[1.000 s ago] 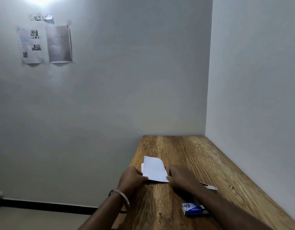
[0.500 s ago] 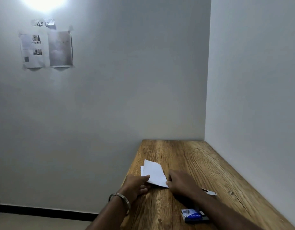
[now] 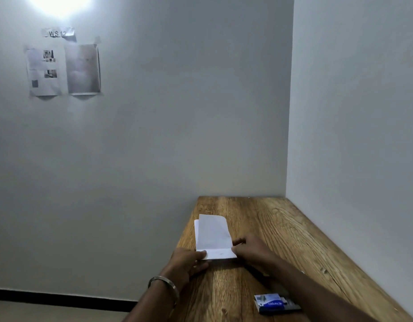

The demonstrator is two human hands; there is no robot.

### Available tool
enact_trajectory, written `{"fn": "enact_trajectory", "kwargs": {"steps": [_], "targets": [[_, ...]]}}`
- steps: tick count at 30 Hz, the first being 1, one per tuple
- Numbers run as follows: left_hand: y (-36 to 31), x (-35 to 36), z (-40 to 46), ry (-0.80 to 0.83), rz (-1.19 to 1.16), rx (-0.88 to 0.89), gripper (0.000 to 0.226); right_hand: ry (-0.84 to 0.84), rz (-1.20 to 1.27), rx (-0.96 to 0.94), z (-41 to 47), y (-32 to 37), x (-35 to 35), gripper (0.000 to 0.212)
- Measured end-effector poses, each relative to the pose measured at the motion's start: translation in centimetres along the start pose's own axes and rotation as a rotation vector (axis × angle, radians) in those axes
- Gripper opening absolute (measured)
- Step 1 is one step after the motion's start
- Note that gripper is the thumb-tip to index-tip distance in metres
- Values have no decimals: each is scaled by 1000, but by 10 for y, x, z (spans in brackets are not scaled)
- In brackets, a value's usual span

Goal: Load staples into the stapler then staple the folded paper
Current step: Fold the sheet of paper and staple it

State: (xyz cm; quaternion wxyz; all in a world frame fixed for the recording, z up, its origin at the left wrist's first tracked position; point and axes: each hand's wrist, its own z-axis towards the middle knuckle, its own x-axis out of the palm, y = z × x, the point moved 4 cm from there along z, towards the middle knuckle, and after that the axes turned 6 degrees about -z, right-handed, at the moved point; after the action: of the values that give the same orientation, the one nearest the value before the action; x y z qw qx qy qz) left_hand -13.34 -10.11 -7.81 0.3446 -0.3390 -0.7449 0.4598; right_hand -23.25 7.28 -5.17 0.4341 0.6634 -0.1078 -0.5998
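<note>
A white folded paper [image 3: 213,237] lies on the wooden table [image 3: 282,228], its near strip folded up toward me. My left hand [image 3: 188,263] pinches the paper's near left corner. My right hand [image 3: 253,249] pinches its near right corner. A small blue and white staple box [image 3: 269,303] rests on the table near me, under my right forearm, with a dark object partly hidden behind it. The stapler is not clearly visible; my right arm hides that stretch of table.
The table sits in a corner, with a white wall [image 3: 354,135] along its right side and another at its far end. Its left edge drops to the floor. Printed sheets [image 3: 62,69] are taped high on the far wall.
The paper was raised at an angle between my hands; now it lies flatter and longer on the table, with its near edge folded over and both hands at its near corners.
</note>
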Motion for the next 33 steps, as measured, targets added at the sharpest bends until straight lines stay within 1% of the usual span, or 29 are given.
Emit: {"fn": "enact_trajectory", "kwargs": {"steps": [2,4,9,10,13,14,16,20,22,24,29,31,33], "targets": [[0,-2,-1,32,-25,-30,21,43,119,53,1,3,-4,16],[0,-2,-1,63,-32,-52,22,49,153,55,2,3,-7,13],[1,-1,2,100,18,-72,22,32,134,31,3,-3,-10,26],[1,-2,4,99,19,-67,22,7,86,4,4,-3,-12,27],[2,-2,6,112,5,-56,22,-93,-190,-154,3,-5,-28,27],[2,-2,6,121,-6,-52,22,-101,-249,-199,1,-7,-35,26],[2,-3,6,130,-16,-47,21,-30,-320,-244,-4,-15,-52,28],[3,-2,7,148,-6,-36,20,280,-418,-196,-20,-39,-69,49],[4,-2,7,146,0,-28,18,325,-475,-186,-25,-49,-70,55],[4,-2,8,141,4,-26,18,306,-506,-199,-27,-55,-67,54],[3,-2,6,122,2,-31,18,216,-445,-271,-24,-50,-54,36],[3,-3,6,119,-1,-32,19,169,-327,-295,-23,-44,-51,30],[3,-3,6,122,-13,-29,20,149,-134,-268,-22,-39,-47,27]]}}
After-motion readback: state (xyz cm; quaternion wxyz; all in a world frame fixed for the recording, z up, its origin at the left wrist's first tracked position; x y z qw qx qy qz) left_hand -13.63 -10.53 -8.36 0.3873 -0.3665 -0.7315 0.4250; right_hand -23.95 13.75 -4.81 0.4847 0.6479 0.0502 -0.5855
